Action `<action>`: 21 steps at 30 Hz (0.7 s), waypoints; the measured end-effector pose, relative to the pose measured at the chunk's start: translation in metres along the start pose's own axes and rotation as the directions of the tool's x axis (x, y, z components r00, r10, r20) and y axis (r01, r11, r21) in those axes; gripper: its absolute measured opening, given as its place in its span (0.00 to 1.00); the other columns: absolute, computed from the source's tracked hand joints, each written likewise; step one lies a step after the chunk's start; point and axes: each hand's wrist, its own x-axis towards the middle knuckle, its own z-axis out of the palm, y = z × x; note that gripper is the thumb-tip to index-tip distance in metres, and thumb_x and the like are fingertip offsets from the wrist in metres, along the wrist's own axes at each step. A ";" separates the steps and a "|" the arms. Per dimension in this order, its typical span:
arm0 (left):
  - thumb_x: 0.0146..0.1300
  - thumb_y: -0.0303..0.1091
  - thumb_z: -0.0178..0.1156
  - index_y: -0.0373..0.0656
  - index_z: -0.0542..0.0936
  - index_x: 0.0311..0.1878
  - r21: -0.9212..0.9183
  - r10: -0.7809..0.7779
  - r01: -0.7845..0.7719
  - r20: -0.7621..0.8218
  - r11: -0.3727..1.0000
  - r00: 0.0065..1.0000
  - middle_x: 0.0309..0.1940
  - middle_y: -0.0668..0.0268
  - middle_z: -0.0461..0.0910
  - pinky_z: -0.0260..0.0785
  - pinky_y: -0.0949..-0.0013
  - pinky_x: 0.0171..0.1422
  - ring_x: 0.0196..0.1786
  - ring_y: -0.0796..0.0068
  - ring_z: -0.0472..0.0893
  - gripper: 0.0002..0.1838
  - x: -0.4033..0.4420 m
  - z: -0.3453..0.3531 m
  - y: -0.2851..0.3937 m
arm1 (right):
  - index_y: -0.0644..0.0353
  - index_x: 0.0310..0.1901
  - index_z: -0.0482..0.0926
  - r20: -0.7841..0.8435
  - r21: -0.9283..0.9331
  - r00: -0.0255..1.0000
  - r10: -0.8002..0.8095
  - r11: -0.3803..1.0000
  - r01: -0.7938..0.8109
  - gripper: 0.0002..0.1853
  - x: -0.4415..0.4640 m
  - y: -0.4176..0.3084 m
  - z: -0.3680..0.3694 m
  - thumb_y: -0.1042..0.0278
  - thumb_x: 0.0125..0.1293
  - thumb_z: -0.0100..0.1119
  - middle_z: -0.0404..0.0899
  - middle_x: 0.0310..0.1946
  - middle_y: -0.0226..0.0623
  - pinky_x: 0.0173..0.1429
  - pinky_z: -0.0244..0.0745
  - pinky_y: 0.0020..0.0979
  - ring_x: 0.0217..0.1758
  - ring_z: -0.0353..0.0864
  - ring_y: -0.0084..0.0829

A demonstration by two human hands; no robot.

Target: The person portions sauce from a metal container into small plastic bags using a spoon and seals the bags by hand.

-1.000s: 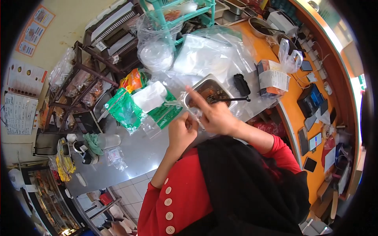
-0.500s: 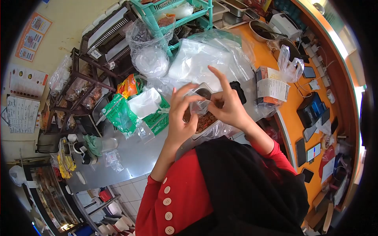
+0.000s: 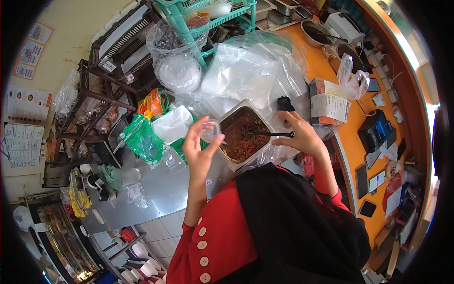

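A small clear plastic cup [image 3: 211,131] is held between the thumb and fingers of my left hand [image 3: 198,150], over the left side of a metal food pan. That pan [image 3: 271,154] contains a chunky reddish-brown sauce [image 3: 240,150]. A ladle [image 3: 276,134] rests in it, bowl down in the sauce, its dark handle reaching over the right rim. My right hand [image 3: 305,137] is around the handle's end, thumb and fingers apart, not closed on it.
Clear plastic bags [image 3: 241,71] cover the back of the steel table. Green packaging [image 3: 144,139] with a white stack [image 3: 173,124] lies left of the pan. A box with a paper label [image 3: 329,106] stands on the right, near the orange counter [image 3: 350,137].
My hands have parted. The right one let go of the clear cup and moved right to the ladle handle. The cup stays in my left hand, and the pan is now in plain view.
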 end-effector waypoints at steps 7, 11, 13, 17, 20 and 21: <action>0.61 0.24 0.60 0.38 0.73 0.57 -0.440 -0.510 0.400 -0.165 0.804 0.844 0.57 0.63 0.73 0.64 0.66 0.63 0.59 0.73 0.72 0.20 -0.031 -0.044 -0.047 | 0.66 0.50 0.76 -0.105 0.703 0.962 0.253 0.703 -0.108 0.20 0.001 0.003 0.044 0.87 0.54 0.63 0.75 0.35 0.24 0.42 0.70 0.17 0.37 0.73 0.13; 0.61 0.27 0.61 0.40 0.72 0.58 -0.518 -0.652 0.525 -0.085 0.675 0.754 0.58 0.64 0.72 0.65 0.61 0.62 0.59 0.70 0.72 0.20 -0.047 -0.047 -0.059 | 0.65 0.49 0.76 -0.250 0.791 0.939 0.234 0.608 0.059 0.15 0.025 -0.024 0.079 0.83 0.60 0.61 0.77 0.37 0.27 0.39 0.71 0.19 0.37 0.74 0.16; 0.64 0.29 0.59 0.41 0.72 0.57 -0.528 -0.630 0.534 -0.004 0.661 0.776 0.58 0.65 0.72 0.65 0.59 0.62 0.60 0.69 0.72 0.19 -0.056 -0.039 -0.047 | 0.63 0.47 0.76 -0.319 0.453 0.943 -0.089 0.860 0.234 0.13 0.034 -0.018 0.097 0.81 0.59 0.59 0.78 0.37 0.33 0.37 0.75 0.26 0.36 0.78 0.27; 0.66 0.35 0.55 0.39 0.68 0.60 -0.436 -0.679 0.641 0.089 0.632 0.729 0.60 0.55 0.71 0.68 0.56 0.60 0.61 0.60 0.73 0.21 -0.061 -0.044 -0.059 | 0.60 0.42 0.72 -0.198 0.328 0.965 -0.172 0.916 0.231 0.10 0.028 -0.032 0.090 0.72 0.58 0.57 0.75 0.33 0.44 0.42 0.74 0.41 0.38 0.78 0.47; 0.66 0.36 0.54 0.40 0.66 0.65 -0.472 -0.609 0.634 0.230 0.612 0.759 0.64 0.58 0.68 0.66 0.49 0.62 0.65 0.60 0.68 0.25 -0.056 -0.049 -0.071 | 0.65 0.39 0.67 -0.328 0.190 0.860 -0.391 0.865 0.465 0.10 0.015 -0.027 0.075 0.70 0.61 0.54 0.73 0.32 0.51 0.40 0.71 0.44 0.36 0.75 0.53; 0.66 0.37 0.53 0.40 0.66 0.65 -0.439 -0.591 0.621 0.221 0.650 0.775 0.64 0.57 0.68 0.65 0.48 0.63 0.65 0.58 0.68 0.26 -0.055 -0.063 -0.099 | 0.67 0.39 0.67 -0.273 0.168 0.867 -0.417 0.866 0.470 0.11 0.012 -0.025 0.066 0.70 0.61 0.54 0.73 0.32 0.52 0.40 0.70 0.45 0.36 0.75 0.54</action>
